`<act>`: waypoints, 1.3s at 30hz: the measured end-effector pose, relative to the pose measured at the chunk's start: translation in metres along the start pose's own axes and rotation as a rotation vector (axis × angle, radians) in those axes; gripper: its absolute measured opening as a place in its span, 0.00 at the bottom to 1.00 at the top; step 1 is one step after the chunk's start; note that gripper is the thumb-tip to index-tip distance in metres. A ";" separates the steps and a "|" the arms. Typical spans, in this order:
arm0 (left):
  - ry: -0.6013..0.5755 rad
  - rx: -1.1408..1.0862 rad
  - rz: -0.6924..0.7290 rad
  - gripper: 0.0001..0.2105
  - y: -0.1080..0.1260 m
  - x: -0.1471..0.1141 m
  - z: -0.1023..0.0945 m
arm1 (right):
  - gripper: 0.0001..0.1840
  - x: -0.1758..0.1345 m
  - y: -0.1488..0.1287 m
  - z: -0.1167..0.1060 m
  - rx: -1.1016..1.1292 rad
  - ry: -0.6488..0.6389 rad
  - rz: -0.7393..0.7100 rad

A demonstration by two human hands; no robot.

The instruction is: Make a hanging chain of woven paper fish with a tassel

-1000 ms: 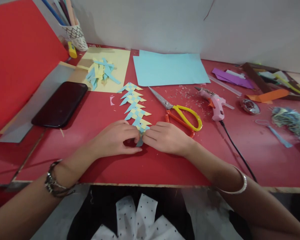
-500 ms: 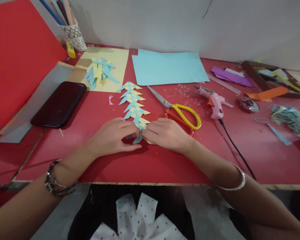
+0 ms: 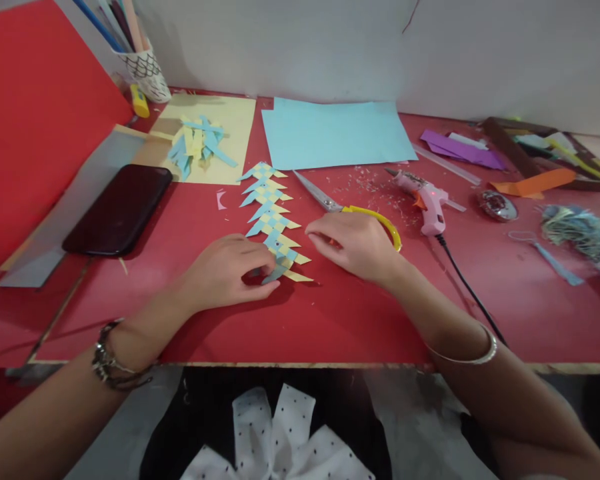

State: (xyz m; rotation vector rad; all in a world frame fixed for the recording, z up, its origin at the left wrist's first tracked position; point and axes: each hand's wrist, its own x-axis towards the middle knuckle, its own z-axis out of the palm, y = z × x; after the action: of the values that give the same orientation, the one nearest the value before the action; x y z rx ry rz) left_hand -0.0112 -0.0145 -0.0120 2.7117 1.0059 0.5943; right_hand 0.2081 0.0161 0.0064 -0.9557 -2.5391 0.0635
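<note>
Several woven blue-and-yellow paper fish (image 3: 269,195) lie in a column on the red table, pointed paper ends sticking out both sides. My left hand (image 3: 227,272) rests at the lower left of the column, fingers curled and thumb apart. Its fingertips are at the lowest fish (image 3: 284,257), and whether they touch it I cannot tell. Right of the column, my right hand (image 3: 363,247) holds nothing visible, its thumb a little apart from the fingers. It hovers over the scissors (image 3: 323,195), hiding the red handle loop and part of the yellow one.
At the back lie a blue sheet (image 3: 335,133) and a cream sheet (image 3: 240,133) with a heap of paper strips (image 3: 197,143). A black phone (image 3: 117,210) is at left, near a pen cup (image 3: 147,73). A corded pink glue gun (image 3: 433,207) and a tassel (image 3: 557,263) are right.
My right hand has let go of the lowest fish and moved right and up over the scissors' handles. The lowest fish now shows more fully. My left hand has stayed almost still.
</note>
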 end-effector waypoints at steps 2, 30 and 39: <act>-0.012 0.000 -0.005 0.11 0.000 0.001 0.000 | 0.12 0.000 0.003 -0.008 -0.024 0.037 0.072; 0.015 0.389 0.212 0.13 0.009 -0.004 0.000 | 0.08 -0.059 0.097 -0.045 -0.033 0.230 1.253; 0.087 0.421 0.165 0.18 0.007 -0.007 -0.004 | 0.15 -0.061 0.019 -0.048 0.091 0.359 0.963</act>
State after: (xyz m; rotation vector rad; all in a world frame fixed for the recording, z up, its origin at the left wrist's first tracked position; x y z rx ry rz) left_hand -0.0137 -0.0242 -0.0085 3.1881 1.0334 0.5874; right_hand 0.2802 -0.0140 0.0234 -1.8559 -1.5556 0.2555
